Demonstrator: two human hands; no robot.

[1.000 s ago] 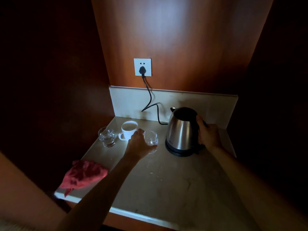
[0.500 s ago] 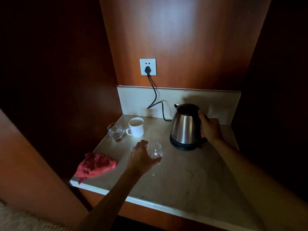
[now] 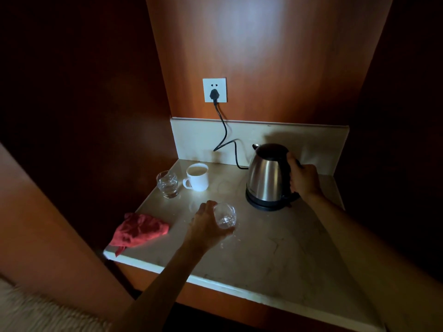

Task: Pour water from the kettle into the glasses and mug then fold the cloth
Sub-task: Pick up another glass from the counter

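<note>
The kettle (image 3: 266, 178) stood upright on its black base (image 3: 268, 204) toward the back right of the pale stone surface (image 3: 275, 255), and serves as the landmark here. The right hand (image 3: 303, 179) was wrapped around the kettle's dark handle, fingers closed on it. Left of the kettle and nearer the front edge, the left hand (image 3: 207, 226) was clasped around a clear glass (image 3: 225, 215), which stood on the surface. Farther left of the kettle, near the back, sat a white mug (image 3: 198, 177), its handle turned to the left, and just beyond the mug a second glass (image 3: 167, 184) holding some water. A crumpled red cloth (image 3: 139, 230) lay far left of the kettle, at the front corner, one tip hanging over the edge. Behind the kettle a black cord (image 3: 224, 133) ran up to a white wall socket (image 3: 214, 89).
</note>
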